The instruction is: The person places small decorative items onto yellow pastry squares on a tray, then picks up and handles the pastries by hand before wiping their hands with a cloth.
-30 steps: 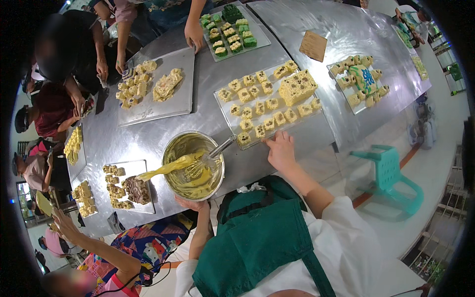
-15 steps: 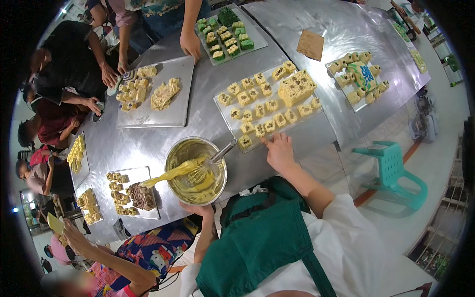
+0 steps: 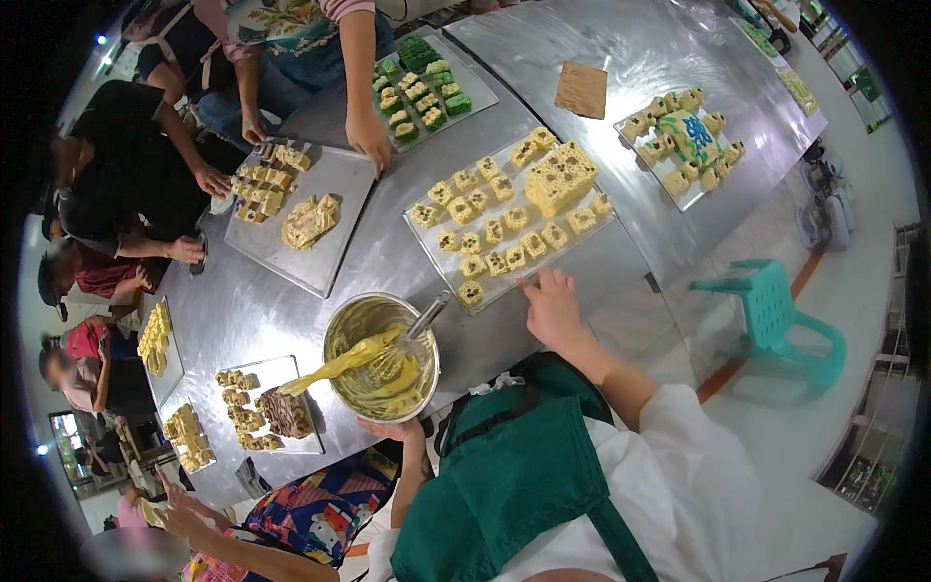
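Smeared bowl point(image 3: 433, 373) near cake-laden tray point(image 3: 447, 264)

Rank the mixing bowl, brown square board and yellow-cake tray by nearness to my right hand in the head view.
1. Yellow-cake tray: its near edge is beside the right hand.
2. Mixing bowl: to the left.
3. Brown square board: beyond the tray.

Grey metal surface point(image 3: 514, 68): brown, flat, four-sided board point(image 3: 582, 89) lies near a pale cake with blue-and-green decoration point(image 3: 690, 136), small pale cake pieces point(image 3: 665, 105) around it. Upper centre, flat rectangular tray point(image 3: 480, 100) carries green cake pieces point(image 3: 432, 117), several cream-topped. Teal plastic chair point(image 3: 766, 308) stands upright on pale floor point(image 3: 776, 436), right.
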`<state>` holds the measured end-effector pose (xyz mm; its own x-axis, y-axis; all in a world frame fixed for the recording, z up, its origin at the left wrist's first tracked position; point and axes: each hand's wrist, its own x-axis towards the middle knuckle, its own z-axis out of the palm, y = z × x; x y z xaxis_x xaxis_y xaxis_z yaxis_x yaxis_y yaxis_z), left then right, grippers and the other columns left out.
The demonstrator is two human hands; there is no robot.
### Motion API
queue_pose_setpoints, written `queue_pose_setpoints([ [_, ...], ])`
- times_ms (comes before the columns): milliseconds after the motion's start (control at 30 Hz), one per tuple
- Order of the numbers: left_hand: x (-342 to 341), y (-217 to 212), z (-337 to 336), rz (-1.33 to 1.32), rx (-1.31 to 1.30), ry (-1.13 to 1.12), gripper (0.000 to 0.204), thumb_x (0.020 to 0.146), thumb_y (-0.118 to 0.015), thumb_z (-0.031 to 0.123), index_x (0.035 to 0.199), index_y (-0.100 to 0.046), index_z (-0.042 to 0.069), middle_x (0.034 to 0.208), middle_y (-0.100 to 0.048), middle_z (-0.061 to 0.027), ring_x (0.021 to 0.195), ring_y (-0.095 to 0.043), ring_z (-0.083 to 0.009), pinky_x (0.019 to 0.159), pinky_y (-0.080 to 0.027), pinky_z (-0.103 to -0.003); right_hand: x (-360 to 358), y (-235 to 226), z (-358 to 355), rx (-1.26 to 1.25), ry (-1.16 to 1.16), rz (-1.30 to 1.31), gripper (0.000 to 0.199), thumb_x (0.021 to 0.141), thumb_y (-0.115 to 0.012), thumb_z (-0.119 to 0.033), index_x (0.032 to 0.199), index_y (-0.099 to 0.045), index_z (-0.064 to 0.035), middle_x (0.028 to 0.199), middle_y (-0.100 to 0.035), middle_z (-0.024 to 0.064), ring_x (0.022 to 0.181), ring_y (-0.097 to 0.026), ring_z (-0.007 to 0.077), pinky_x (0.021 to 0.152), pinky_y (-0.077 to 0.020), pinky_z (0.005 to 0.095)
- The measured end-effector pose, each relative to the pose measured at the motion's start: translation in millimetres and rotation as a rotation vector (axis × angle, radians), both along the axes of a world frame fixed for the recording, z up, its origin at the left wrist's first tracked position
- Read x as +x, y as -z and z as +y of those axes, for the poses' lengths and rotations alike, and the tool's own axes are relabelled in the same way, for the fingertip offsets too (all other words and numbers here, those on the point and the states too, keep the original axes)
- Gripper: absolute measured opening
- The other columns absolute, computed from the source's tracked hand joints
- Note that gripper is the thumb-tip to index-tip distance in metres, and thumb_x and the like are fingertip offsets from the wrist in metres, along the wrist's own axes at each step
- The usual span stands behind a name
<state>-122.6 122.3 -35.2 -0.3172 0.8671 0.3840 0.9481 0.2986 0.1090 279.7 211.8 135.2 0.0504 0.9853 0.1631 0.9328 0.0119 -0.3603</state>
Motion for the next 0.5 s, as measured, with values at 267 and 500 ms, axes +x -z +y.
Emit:
queue_pose_setpoints([
  [267, 9.6, -4.1, 11.8, -0.659, 0.288, -0.032, 0.087, 0.076, -0.064, 0.056, 0.14, -0.036, 0.004, 0.147, -0.029, -0.0186, 0.136, -0.018, -0.0422, 0.11, -0.017, -0.054, 22.6, -11.8, 10.1, 0.036, 0.069, 0.04, 0.044, 0.063, -0.06, -0.002, 0.104, -0.069, -0.0124, 0.087, -0.048, 0.0068, 0.09, -0.045, 0.0253, 0.074, -0.0339, 0.0382],
  [500, 29.2, -20.4, 18.3, -0.453, 0.233, -0.147, 0.081, 0.077, -0.065, 0.051, 0.138, -0.039, 0.005, 0.144, -0.036, -0.0161, 0.135, -0.023, -0.0383, 0.109, -0.019, -0.052, 37.1, -19.7, 67.5, 0.231, 0.036, 0.033, 0.039, 0.064, -0.06, -0.001, 0.098, -0.07, -0.0138, 0.087, -0.047, 0.0067, 0.092, -0.045, 0.0258, 0.079, -0.0346, 0.0386],
])
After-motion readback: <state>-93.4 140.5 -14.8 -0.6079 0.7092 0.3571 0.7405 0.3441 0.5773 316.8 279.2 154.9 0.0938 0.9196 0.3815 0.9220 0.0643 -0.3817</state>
